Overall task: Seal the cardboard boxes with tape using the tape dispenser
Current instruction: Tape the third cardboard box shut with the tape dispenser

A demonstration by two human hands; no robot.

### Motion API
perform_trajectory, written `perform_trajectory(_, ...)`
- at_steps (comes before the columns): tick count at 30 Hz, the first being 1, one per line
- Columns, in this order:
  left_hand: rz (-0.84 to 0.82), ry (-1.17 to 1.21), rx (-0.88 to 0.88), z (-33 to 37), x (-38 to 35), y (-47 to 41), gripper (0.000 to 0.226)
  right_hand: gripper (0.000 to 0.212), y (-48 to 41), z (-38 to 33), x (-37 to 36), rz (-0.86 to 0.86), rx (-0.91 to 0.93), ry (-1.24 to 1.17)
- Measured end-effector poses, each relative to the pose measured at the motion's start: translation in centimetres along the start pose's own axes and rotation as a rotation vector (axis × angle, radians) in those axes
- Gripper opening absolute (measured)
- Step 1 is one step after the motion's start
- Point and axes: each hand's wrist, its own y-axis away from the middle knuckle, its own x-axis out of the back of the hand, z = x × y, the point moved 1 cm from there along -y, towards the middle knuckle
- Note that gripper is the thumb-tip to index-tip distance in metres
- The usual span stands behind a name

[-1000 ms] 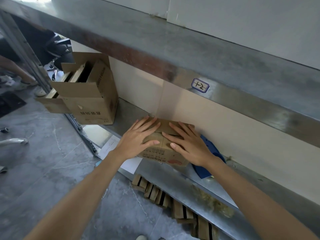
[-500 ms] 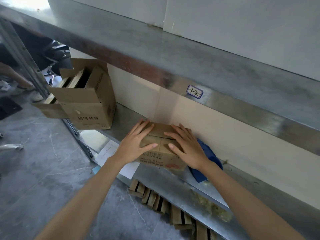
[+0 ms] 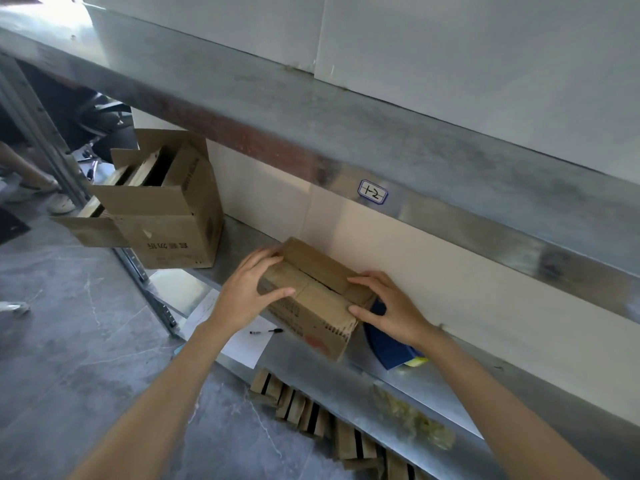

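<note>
2 boxes sit on the metal shelf (image 3: pixel 450 389): a small cardboard box (image 3: pixel 311 306), its ends gripped by the curled fingers of the left hand (image 3: pixel 249 292) and right hand (image 3: pixel 391 310), and an open cardboard box (image 3: pixel 166 216) leftward. 1 blue tape dispenser (image 3: pixel 388 344) lies partly hidden behind the right hand; 1 pen (image 3: pixel 266 331) lies nearby.

Blue object (image 3: pixel 386 344) sits mostly hidden behind right hand (image 3: pixel 391 308) and small box (image 3: pixel 311 299), can't tell what it is. Box print too small to read. Flat cardboard stack (image 3: pixel 304 408) runs off bottom edge; person at left edge shows only a leg (image 3: pixel 20 168).
</note>
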Motion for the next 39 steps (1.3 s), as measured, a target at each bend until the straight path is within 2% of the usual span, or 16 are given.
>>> perform_trajectory(3, 0.094, -0.018, 0.035, 0.1, 0.2, 0.2, 0.072, 0.068, 0.7, 0.0, -0.1, -0.057, -0.002, 0.012)
perform_trajectory(7, 0.212, 0.025, 0.11, 0.9, -0.9, 0.2, 0.057, 0.056, 1.1, 0.2, -0.3, 0.016, 0.033, 0.008)
perform_trajectory(11, 0.208, 0.16, 0.149, 2.5, -2.4, 0.2, 0.041, 0.051, 1.8, -0.1, -0.8, 0.092, 0.017, -0.011)
perform_trajectory(16, 0.146, 0.186, 0.144, 3.6, -3.5, 0.8, 0.052, 0.051, 2.7, -0.3, -1.1, 0.127, 0.002, 0.042)
perform_trajectory(20, 0.129, 0.109, 0.126, 4.8, -3.5, 1.4, 0.057, 0.055, 4.0, 0.0, -0.7, 0.134, -0.048, -0.002)
perform_trajectory(23, 0.125, 0.037, 0.105, 5.2, -3.1, 1.7, 0.059, 0.052, 5.3, 1.8, -0.2, 0.155, -0.171, 0.174)
perform_trajectory(26, 0.13, -0.063, 0.089, 5.2, -2.7, 2.0, 0.061, 0.054, 6.1, 3.6, -0.4, 0.101, -0.296, 0.429)
perform_trajectory(29, 0.126, -0.136, 0.067, 5.2, -2.6, 2.4, 0.061, 0.057, 6.5, 4.5, -1.2, 0.036, -0.356, 0.514)
perform_trajectory(32, 0.111, -0.149, 0.068, 5.3, -2.6, 3.1, 0.06, 0.063, 6.3, 5.2, -2.1, 0.004, -0.351, 0.46)
perform_trajectory(39, 0.081, -0.171, 0.09, 5.2, -2.5, 3.9, 0.063, 0.075, 5.7, 6.0, -2.6, -0.057, -0.319, 0.155)
